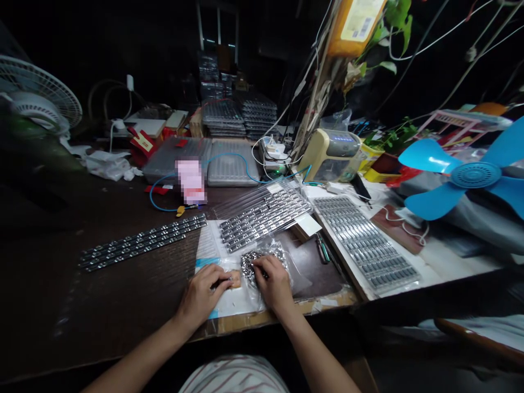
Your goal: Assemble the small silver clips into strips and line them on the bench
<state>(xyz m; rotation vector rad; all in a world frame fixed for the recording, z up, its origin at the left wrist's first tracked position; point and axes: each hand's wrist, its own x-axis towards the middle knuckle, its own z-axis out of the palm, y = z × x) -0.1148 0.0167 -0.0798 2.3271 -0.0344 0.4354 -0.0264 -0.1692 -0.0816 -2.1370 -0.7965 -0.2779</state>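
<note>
At the bench front, the left hand [200,296] pinches a small tan piece [234,279] while the right hand [273,284] curls narrowly onto a tangled metal clump [254,266] in a clear plastic bag [279,255]. Metal strips [143,241] lie finished-looking to the left; clump remains unsorted.

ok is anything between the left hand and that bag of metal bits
Just a small tan piece under the fingertips of the left hand, at the edge of the clear bag of shiny metal parts. Nothing separates the right hand, which rests on the bag.
</note>
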